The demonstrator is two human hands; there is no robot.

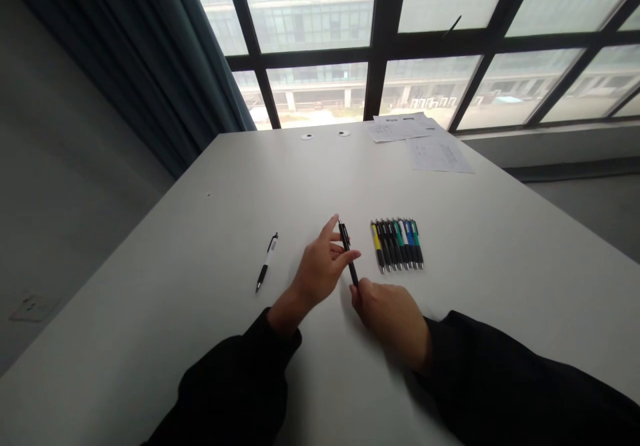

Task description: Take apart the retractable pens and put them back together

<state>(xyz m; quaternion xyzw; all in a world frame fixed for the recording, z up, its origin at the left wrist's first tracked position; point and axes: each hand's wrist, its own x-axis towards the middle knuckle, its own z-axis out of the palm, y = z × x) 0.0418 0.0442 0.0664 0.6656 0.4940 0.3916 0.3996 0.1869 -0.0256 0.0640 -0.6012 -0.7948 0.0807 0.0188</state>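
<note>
My left hand grips a slim black retractable pen upright between its fingers and thumb, above the white table. The pen's lower end reaches the fingertips of my right hand, though any grip there is hard to make out. Just right of the pens' meeting point lies a tight row of several click pens with yellow, black, green and blue barrels. Left of my left hand, a white-and-black pen lies alone on the table.
Loose printed papers lie at the table's far end, near two small white discs. The table's left edge drops to a grey floor. Behind the far end stand a dark-framed window and a teal curtain.
</note>
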